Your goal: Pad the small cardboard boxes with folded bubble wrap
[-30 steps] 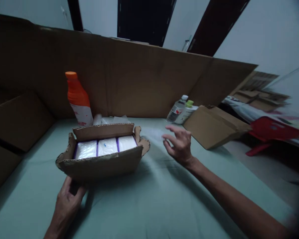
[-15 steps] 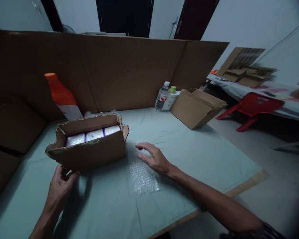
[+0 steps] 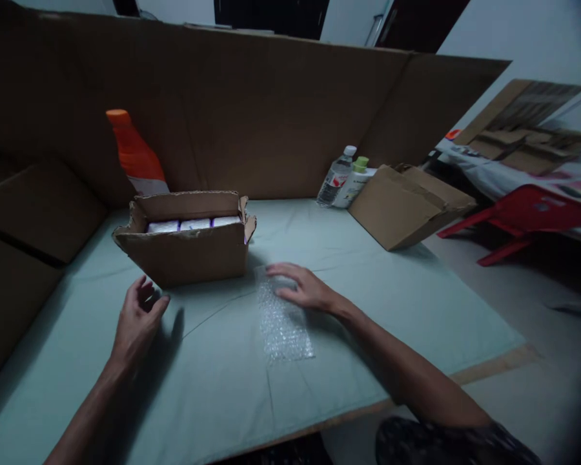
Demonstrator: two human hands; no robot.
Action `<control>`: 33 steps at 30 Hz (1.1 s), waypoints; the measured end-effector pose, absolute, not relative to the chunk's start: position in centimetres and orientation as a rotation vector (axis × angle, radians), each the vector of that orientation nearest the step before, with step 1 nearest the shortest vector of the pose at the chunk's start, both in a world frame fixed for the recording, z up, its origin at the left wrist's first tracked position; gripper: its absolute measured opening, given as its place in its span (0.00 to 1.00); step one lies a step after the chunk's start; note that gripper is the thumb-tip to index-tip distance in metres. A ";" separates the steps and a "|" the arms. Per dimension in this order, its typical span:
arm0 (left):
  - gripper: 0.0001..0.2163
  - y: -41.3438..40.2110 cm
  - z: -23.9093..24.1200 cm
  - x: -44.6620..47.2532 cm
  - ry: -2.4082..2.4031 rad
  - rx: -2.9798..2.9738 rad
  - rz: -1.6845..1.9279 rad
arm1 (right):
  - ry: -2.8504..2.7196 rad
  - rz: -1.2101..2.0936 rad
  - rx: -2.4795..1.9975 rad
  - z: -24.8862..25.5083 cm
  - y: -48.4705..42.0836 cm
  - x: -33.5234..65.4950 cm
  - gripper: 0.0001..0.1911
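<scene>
An open cardboard box [image 3: 203,255] sits on the cloth-covered table, with three white, purple-edged packs [image 3: 195,224] showing inside. Just in front of its near left corner is my left hand [image 3: 139,316], fingers curved and apart, holding nothing. A strip of clear bubble wrap [image 3: 285,332] lies flat to the right of the box. Over its far end hovers my right hand [image 3: 306,289], thumb and fingers parted. Whether its fingertips touch the wrap I cannot tell.
Behind the box stands an orange-topped bottle [image 3: 138,152]. A water bottle [image 3: 337,177], a white bottle with a green cap [image 3: 356,183] and a tilted carton [image 3: 401,206] are at the back right. Cardboard panels [image 3: 271,116] wall the table's far side. A red chair [image 3: 537,216] stands beyond.
My left hand has come away from the box's lower edge, and the box now sits farther back. My right hand stays over the bubble wrap. The view has tipped downward.
</scene>
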State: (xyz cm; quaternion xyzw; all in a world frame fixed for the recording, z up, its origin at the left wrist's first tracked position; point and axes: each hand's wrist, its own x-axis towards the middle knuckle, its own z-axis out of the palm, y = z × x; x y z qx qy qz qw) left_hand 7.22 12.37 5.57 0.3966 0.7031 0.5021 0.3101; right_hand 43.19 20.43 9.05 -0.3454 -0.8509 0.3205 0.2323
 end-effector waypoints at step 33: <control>0.17 -2.8 3.2 18.2 1.166 2.056 1.029 | -2.587 0.536 -0.936 4.5 13.3 39.1 0.14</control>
